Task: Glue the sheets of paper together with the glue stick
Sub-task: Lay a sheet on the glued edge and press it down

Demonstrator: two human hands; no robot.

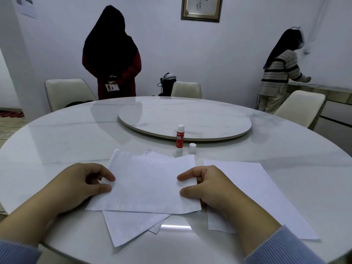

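Note:
A white sheet of paper point(146, 183) lies on top of a small stack at the table's near edge. My left hand point(80, 185) pinches its left edge and my right hand point(205, 185) pinches its right edge. Lower sheets point(129, 225) stick out below, skewed. Another single sheet point(253, 189) lies flat to the right, partly under my right wrist. Beyond the stack a red and white glue stick point(180, 138) stands upright, uncapped, with its white cap point(192, 148) on the table right beside it.
The round white marble table point(57, 141) carries a raised turntable point(190, 119) at its centre. Cream chairs point(66, 92) stand around the far side. Two people stand by the far wall, one behind the table, one at the right by a counter.

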